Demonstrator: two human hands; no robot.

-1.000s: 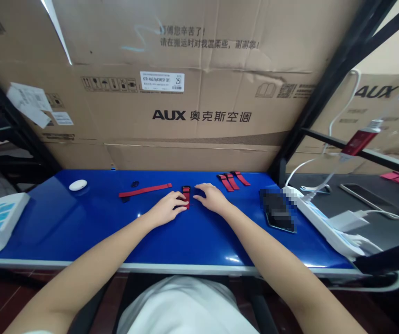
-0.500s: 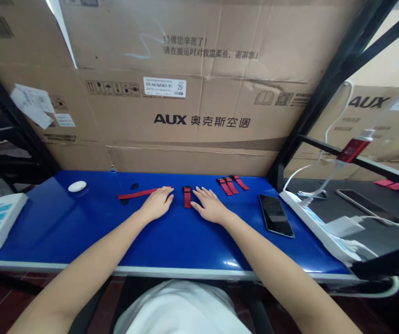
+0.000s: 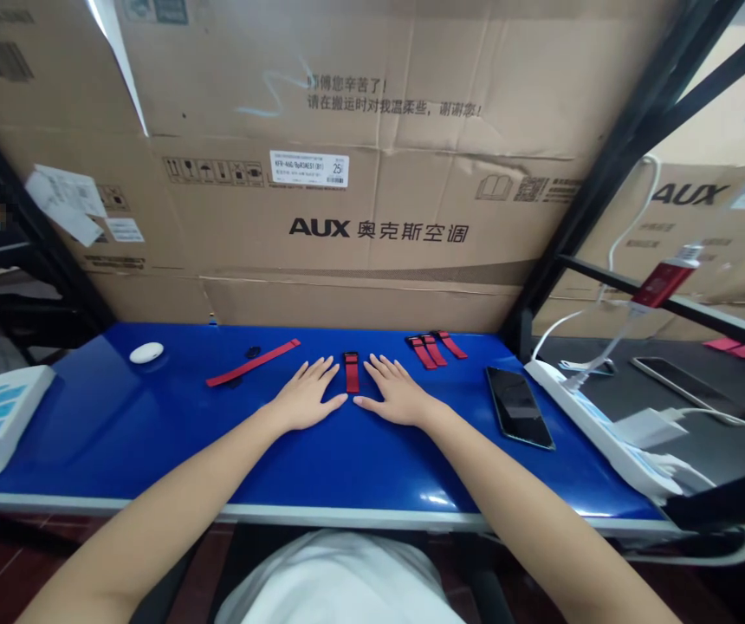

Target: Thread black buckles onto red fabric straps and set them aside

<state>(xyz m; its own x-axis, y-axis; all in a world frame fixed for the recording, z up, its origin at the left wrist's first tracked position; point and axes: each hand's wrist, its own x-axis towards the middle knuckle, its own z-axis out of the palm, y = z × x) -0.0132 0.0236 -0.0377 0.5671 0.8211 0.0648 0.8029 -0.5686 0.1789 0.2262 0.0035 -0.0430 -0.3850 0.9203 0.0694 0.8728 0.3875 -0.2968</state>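
Between my two hands a short red strap with a black buckle (image 3: 353, 374) lies on the blue tabletop (image 3: 171, 442). My left hand (image 3: 307, 396) rests flat just left of it, fingers spread. On its other side my right hand (image 3: 397, 390) lies flat too, thumb stretched towards the left thumb; neither hand holds anything. A longer loose red strap (image 3: 255, 362) slants across the table beyond my left hand. Beside that strap sits a small black piece (image 3: 254, 352), perhaps a buckle. Several more buckled red straps (image 3: 434, 350) lie in a group to the right, past my right hand.
A dark phone (image 3: 519, 406) and a white power strip (image 3: 599, 425) with plugged-in cables lie at the right. A white oval object (image 3: 146, 353) is at the back left, near a white device (image 3: 5, 416). Cardboard (image 3: 372, 286) walls the back; a black frame post (image 3: 545, 269) rises right.
My left hand has let the long red strap be and moved right, beside the buckled strap. The long strap now lies further left and more slanted. My right hand has barely shifted.
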